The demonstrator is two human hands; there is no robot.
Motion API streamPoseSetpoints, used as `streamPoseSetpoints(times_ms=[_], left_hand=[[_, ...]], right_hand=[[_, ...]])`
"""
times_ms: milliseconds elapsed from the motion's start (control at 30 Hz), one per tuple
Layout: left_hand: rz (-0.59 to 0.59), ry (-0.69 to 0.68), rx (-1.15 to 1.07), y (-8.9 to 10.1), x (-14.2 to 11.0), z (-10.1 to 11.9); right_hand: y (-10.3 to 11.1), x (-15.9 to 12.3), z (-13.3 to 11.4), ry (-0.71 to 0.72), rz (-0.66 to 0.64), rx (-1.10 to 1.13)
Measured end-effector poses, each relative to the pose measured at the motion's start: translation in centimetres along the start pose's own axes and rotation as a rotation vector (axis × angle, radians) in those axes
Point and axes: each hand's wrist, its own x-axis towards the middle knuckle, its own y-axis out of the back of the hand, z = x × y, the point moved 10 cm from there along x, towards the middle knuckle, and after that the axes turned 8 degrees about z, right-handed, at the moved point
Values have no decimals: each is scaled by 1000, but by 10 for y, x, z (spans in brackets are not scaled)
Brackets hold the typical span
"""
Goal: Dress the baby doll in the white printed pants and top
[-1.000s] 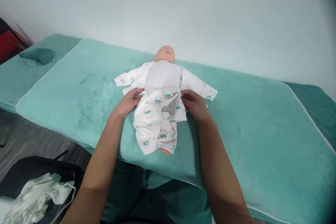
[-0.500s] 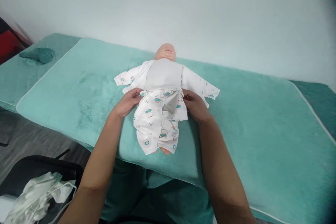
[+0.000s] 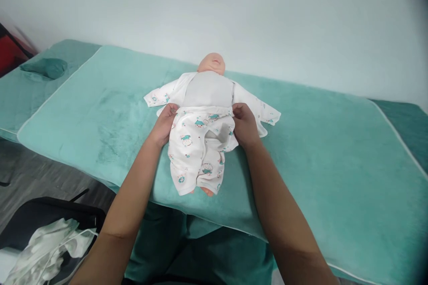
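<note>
Green, soft-looking cover (image 3: 321, 164) is spread over a long bed (image 3: 404, 129), and on it a baby doll (image 3: 208, 91) is laid on its back. The head is placed toward the pale wall (image 3: 214, 9), the feet toward the person. White printed trousers (image 3: 187, 151) are worn over the legs, and only small parts of the feet are seen under the cuffs. At one side of the waistband the cloth is gripped by the left hand (image 3: 166, 123), its fingers bent close; at the opposite side it is gripped by the right hand (image 3: 245, 124) in a similar way. How far the fingers are put inside the band cannot be told. At the front of the trousers a loose gap is formed, nearer to the right hand. By the white jacket (image 3: 249, 102) the chest is left uncovered, and both sleeves are stretched outward on the cover. Near the left forearm, crumpled white cloth (image 3: 53, 249) is held by a black chair (image 3: 36, 213).
</note>
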Motion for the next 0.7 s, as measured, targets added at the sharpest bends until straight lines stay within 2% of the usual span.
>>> streamPoseSetpoints(times_ms=[133,267,333,433,500,600,700], left_hand=[[49,-29,70,3,2,-2],[198,-285,239,15,0,16],[181,-361,254,13,-3,21],[86,-323,257,6,-2,17],[91,-310,281,6,-1,17],[135,-326,329,8,7,21],[187,-332,352,10,25,25]], right_hand=[[-2,3,4,6,-38,-20],[3,-3,2,64,-5,-139],[9,-10,-6,147,47,-221],[10,-25,-31,353,104,-387],[5,-32,-43,446,102,-472],[5,-25,-46,418,132,-497],[11,-2,-33,262,175,-373]])
